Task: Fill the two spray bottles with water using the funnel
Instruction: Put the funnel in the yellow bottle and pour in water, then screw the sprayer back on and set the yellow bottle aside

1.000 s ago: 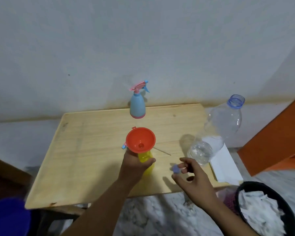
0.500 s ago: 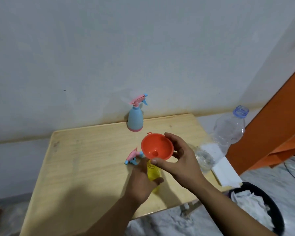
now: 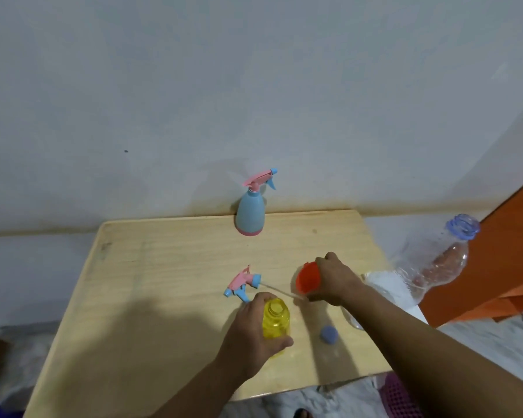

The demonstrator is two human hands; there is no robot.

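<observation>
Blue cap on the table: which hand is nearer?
Left. The left hand, gripping the yellow bottle, sits just left of the blue cap; the right hand holds the funnel farther back.

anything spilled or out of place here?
No spill visible. The spray head lies loose on the table, off the open yellow bottle; the blue cap lies loose too. Expected mid-fill.

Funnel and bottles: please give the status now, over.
Left hand shut on yellow bottle, mouth open. Right hand holds orange funnel off to the side. Blue bottle capped. Nothing in the way.
</observation>
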